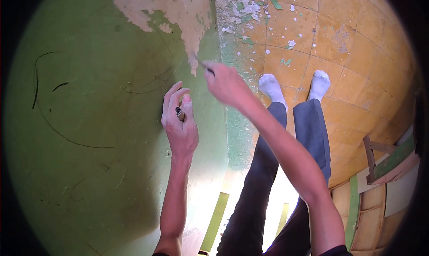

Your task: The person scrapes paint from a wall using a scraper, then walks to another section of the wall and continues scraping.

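My left hand (181, 122) rests against the green wall (89, 99), its fingers curled round a small tube-like object (179, 113) with a dark end. To its upper right, my right hand (221, 81) grips a thin dark tool (201, 63). The tool's tip is at the lower point of a bare patch (178, 14) where the green paint is gone and pale plaster shows. What the tool is exactly, I cannot make out, as my fingers hide most of it.
Paint flakes (276, 4) lie scattered on the orange tiled floor (348, 90) along the wall. My feet in white socks (271, 87) stand on the tiles. A wooden piece of furniture (371, 160) is at the lower right. Dark curved marks (60, 86) run over the wall.
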### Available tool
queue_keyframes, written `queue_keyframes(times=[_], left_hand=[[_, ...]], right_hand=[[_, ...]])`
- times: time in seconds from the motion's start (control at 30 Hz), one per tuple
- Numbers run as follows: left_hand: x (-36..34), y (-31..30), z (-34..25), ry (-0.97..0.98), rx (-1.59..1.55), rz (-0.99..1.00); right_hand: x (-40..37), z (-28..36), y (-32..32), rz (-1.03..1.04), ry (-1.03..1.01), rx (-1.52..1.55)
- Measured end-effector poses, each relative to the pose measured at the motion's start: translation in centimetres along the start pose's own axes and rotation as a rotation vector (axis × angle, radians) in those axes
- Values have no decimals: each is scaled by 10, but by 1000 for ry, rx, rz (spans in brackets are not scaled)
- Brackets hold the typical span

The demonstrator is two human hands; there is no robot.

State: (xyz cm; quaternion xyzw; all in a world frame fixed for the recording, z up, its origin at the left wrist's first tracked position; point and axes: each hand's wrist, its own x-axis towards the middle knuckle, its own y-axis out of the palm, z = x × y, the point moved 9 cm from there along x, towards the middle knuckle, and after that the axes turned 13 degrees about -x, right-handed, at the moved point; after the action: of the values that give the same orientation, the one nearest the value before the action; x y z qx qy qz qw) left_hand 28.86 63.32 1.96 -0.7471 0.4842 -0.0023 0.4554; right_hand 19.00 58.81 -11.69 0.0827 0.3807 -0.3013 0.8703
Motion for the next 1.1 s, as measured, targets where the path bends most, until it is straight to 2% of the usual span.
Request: queue_keyframes(times=[0.07,0.17,0.27,0.37,0.4,0.5,0.63,0.67,0.77,0.87,0.97,1.03,1.1], left_hand=[[-5,3,2,-45,7,1],[-8,5,2,-102,-10,-7],[-13,14,11,-146,-42,6],[-22,25,20,-205,-58,22],[-27,27,19,-241,-73,24],[-33,30,16,-196,-19,29],[-40,30,19,-143,-27,14],[-41,30,21,-180,-37,5],[-43,27,24,-258,-63,-13],[-43,15,25,-210,-36,-39],[-42,13,30,-163,-7,-44],[-48,16,25,-206,-27,-27],[-52,14,30,-140,38,-41]], right_hand=[[49,-30,11,-73,-11,-43],[38,-23,11,-173,-45,6],[-10,-3,6,-10,-32,21],[16,-19,2,83,-21,-43],[29,-32,3,50,-13,-47],[53,-50,13,-62,-43,-39],[13,-22,8,-103,-95,-28],[4,-16,6,-96,-88,-28],[56,-44,5,-172,-63,-32],[84,-54,12,-118,4,-103],[33,-35,13,-159,-129,-24],[32,-36,8,-72,-95,-52],[49,-49,8,-54,-59,-69]])
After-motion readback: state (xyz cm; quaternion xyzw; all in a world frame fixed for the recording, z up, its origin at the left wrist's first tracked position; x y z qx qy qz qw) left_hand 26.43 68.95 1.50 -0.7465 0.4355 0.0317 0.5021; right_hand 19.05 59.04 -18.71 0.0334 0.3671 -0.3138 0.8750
